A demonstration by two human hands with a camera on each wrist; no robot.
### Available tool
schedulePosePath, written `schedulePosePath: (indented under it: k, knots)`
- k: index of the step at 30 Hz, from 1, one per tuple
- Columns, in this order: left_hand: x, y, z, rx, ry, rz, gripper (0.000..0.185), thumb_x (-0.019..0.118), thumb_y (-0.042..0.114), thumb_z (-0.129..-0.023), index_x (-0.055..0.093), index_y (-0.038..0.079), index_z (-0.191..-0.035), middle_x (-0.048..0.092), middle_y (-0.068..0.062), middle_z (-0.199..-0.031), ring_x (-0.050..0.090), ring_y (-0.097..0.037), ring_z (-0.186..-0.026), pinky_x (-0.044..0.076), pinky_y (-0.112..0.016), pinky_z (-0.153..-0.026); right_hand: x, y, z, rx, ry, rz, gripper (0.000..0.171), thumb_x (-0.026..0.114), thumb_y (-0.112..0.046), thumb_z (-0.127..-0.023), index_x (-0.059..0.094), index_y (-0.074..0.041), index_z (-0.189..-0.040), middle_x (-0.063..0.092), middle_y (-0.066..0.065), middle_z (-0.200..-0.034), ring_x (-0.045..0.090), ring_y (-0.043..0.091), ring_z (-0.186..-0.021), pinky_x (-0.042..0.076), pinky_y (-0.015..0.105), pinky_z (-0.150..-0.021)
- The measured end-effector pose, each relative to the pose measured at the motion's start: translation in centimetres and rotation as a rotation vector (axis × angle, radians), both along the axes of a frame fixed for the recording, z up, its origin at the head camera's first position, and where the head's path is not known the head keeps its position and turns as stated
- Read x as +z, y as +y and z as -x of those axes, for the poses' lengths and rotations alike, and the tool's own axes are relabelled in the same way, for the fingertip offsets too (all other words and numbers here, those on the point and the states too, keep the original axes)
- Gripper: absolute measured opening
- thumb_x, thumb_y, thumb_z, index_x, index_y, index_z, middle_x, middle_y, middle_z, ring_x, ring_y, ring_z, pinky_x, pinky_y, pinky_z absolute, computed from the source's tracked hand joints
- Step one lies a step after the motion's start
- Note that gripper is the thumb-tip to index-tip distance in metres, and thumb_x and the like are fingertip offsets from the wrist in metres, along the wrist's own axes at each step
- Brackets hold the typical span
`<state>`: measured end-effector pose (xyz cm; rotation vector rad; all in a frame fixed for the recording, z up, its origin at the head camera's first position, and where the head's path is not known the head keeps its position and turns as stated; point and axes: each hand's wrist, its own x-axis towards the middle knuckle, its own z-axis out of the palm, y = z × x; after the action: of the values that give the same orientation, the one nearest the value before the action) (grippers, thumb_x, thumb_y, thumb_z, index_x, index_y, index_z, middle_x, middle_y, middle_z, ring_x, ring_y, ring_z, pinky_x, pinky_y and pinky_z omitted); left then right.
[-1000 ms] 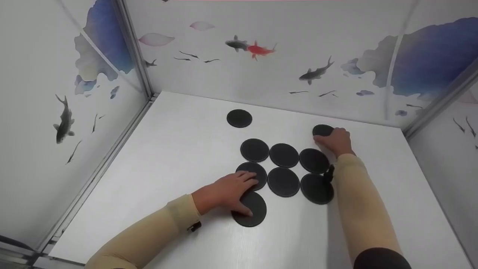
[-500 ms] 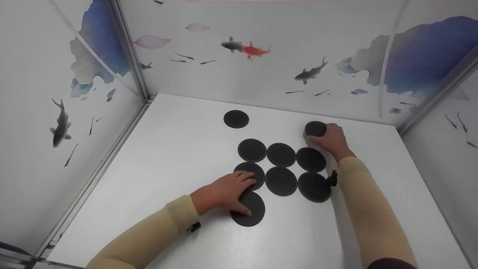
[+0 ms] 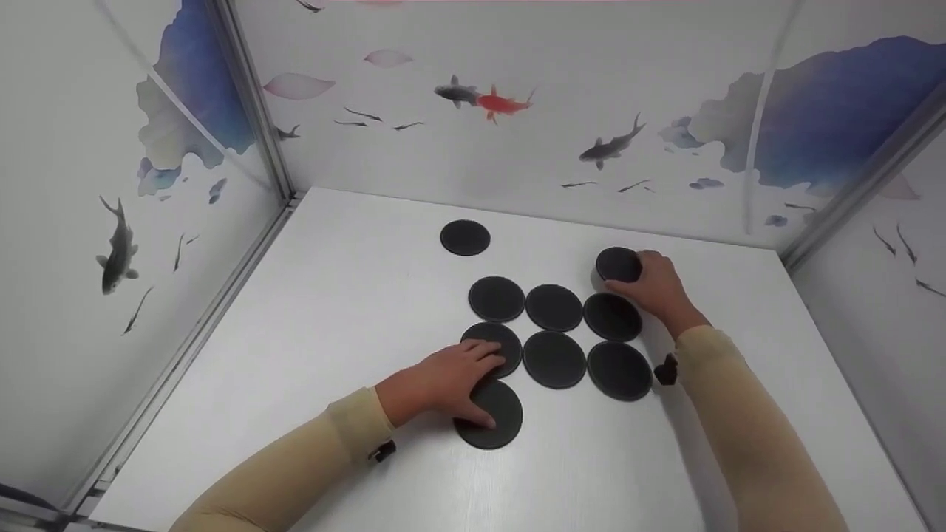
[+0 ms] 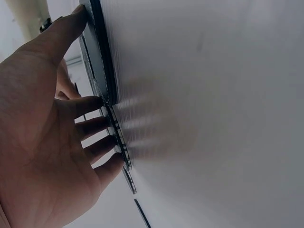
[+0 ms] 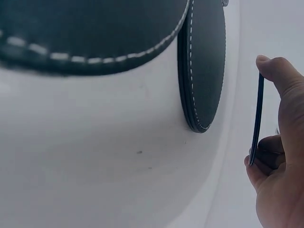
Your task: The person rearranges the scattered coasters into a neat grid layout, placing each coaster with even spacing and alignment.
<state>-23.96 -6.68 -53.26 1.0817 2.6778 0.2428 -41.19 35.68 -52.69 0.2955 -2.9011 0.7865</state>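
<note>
Round black coasters with white edge stitching lie on a white table. Between thumb and fingers, my right hand (image 3: pixel 658 290) pinches one coaster (image 3: pixel 618 264) by its edges, beyond the far right of the group; the right wrist view shows this coaster (image 5: pixel 257 118) edge-on in the grip, raised off the table. My left hand (image 3: pixel 443 380) lies spread over two others. Its fingertips rest on the left coaster (image 3: pixel 494 331) of the nearer row, and its thumb presses the frontmost coaster (image 3: pixel 506 434), whose edge (image 4: pixel 107 57) looks thick in the left wrist view.
Two rows of three coasters sit edge to edge, including the middle coaster (image 3: pixel 554 359) and right coaster (image 3: pixel 619 371) of the nearer row. A single coaster (image 3: pixel 465 237) lies farther back. Panels printed with fish (image 3: pixel 502 102) enclose the table (image 3: pixel 332 295) at the back and sides.
My right hand has moved left with its coaster, now close behind the right end of the far row. The left hand stays in place on its two coasters.
</note>
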Motion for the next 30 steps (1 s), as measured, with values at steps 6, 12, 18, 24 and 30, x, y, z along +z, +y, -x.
schedulePosePath:
  k: [6, 12, 18, 24, 30]
  knots:
    - [-0.3, -0.1, -0.1, -0.002, 0.006, 0.021, 0.106, 0.079, 0.074, -0.090, 0.044, 0.014, -0.170, 0.034, -0.008, -0.178, 0.031, -0.029, -0.164, 0.035, -0.044, -0.130, 0.1, -0.9, -1.2, 0.019, -0.015, 0.001, 0.088, 0.087, -0.045, -0.094, 0.053, 0.014, -0.151, 0.054, 0.035, -0.150, 0.048, 0.051, -0.139, 0.038, 0.065, -0.121]
    - [-0.3, -0.2, -0.1, -0.007, 0.005, 0.025, 0.107, 0.078, 0.075, -0.090, 0.043, 0.014, -0.170, 0.033, -0.007, -0.179, 0.031, -0.029, -0.164, 0.035, -0.044, -0.130, 0.6, -1.9, -3.1, 0.050, -0.024, 0.007, 0.094, 0.087, -0.046, -0.095, 0.048, 0.013, -0.156, 0.049, 0.035, -0.157, 0.044, 0.050, -0.147, 0.035, 0.065, -0.124]
    - [-0.4, -0.3, 0.1, -0.008, 0.012, 0.006, 0.107, 0.079, 0.075, -0.089, 0.043, 0.015, -0.170, 0.034, -0.007, -0.178, 0.031, -0.029, -0.164, 0.036, -0.044, -0.130, 1.2, -2.6, -5.2, 0.080, -0.046, -0.006, 0.099, 0.087, -0.047, -0.095, 0.042, 0.012, -0.161, 0.040, 0.036, -0.165, 0.037, 0.051, -0.154, 0.033, 0.066, -0.126]
    - [-0.5, -0.3, 0.2, -0.012, 0.014, -0.005, 0.107, 0.079, 0.075, -0.089, 0.044, 0.014, -0.170, 0.034, -0.007, -0.178, 0.032, -0.030, -0.164, 0.035, -0.044, -0.130, 1.5, -3.5, -7.3, 0.109, -0.071, 0.002, 0.100, 0.087, -0.047, -0.095, 0.041, 0.010, -0.164, 0.038, 0.033, -0.168, 0.037, 0.050, -0.155, 0.035, 0.067, -0.125]
    - [-0.4, -0.1, 0.1, -0.010, 0.007, -0.005, 0.106, 0.080, 0.074, -0.089, 0.044, 0.014, -0.170, 0.035, -0.007, -0.178, 0.032, -0.030, -0.164, 0.035, -0.045, -0.130, 1.6, -4.3, -9.6, 0.147, -0.074, 0.006, 0.102, 0.088, -0.048, -0.094, 0.040, 0.009, -0.165, 0.039, 0.031, -0.168, 0.038, 0.048, -0.155, 0.037, 0.065, -0.124]
